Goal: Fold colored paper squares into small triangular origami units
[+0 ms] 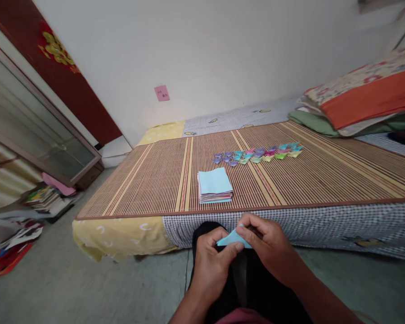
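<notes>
A light blue sheet of paper [232, 238], folded to a point at its left end, is held between both hands above my knees. My left hand [212, 258] pinches its lower left part, thumb on top. The thumb and fingers of my right hand [268, 240] grip its upper right side; part of the paper is hidden behind them. On the mat just beyond lies a stack of square paper [216, 182] with a light blue sheet uppermost. Farther back, small folded paper boats [256, 155] in purple, blue, pink, green and yellow stand in rows.
A striped bamboo mat [155, 180] covers the bed, whose checked sheet [324, 225] hangs over the near edge. Folded bedding [367, 99] is piled at the right. Books [45, 200] lie on the floor at the left, and a pink note [162, 93] sticks to the wall.
</notes>
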Tool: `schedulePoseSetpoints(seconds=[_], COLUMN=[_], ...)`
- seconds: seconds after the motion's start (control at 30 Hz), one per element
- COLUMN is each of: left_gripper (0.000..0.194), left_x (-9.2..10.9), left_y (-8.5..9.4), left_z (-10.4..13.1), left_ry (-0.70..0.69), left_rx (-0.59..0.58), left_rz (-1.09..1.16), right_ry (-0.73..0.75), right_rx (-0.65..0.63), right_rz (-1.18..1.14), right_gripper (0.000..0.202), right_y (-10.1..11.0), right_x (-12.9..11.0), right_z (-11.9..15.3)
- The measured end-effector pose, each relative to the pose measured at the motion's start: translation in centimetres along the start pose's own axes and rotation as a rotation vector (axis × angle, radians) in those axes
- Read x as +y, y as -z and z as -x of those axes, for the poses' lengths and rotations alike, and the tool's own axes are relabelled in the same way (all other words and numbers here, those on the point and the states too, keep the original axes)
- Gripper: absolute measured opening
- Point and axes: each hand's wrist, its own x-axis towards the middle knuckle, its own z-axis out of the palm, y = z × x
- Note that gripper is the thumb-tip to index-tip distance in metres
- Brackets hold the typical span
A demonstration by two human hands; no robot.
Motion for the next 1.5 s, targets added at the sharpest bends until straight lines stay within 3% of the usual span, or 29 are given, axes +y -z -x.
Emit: schedulePoseSetpoints(seconds=[0.3, 0.63, 0.73, 0.93, 1.13, 1.27, 1.37, 1.5], left_gripper=[0.037, 0.038, 0.044, 0.026, 0.018, 0.021, 0.02, 0.047], left_x=[0.0, -0.2, -0.3, -1.4, -1.4, -0.7, -0.6, -1.0], left_y=[0.5, 1.2, 1.2, 0.0, -0.9, -1.2, -1.8, -2.2], left_z=[0.5, 0.6, 0.3, 0.2, 0.7, 0.7, 0.7, 0.8], left_ry=[-0.085, -0.138, -0.117, -0.012, -0.074, -0.127, -0.105, -0.018], left_rx=[-0.058, -0.037, -0.015, -0.12, -0.083, -0.003, 0.069, 0.112], left_rz=[-0.089, -0.066, 0.012, 0.301, 0.199, 0.113, 0.173, 0.3], right_ry=[-0.035, -0.033, -0.066, -0.251, -0.408, -0.352, -0.296, -0.358], right_rx=[-0.067, -0.051, -0.053, 0.017, 0.029, 0.073, 0.081, 0.056], right_rz=[-0.068, -0.081, -0.139, -0.451, -0.718, -0.707, -0.676, -0.745], right_gripper=[0.029, 0.032, 0.035, 0.042, 0.045, 0.045, 0.044, 0.047], right_y=[0.5, 1.2, 1.2, 0.1, -0.8, -1.2, -1.8, -2.5], right_x=[0.7, 0.8, 0.8, 1.6, 1.3, 1.2, 1.7, 2.2], right_z=[-0.1, -0.2, -0.2, -0.2, -0.2, -0.3, -0.2, 0.0])
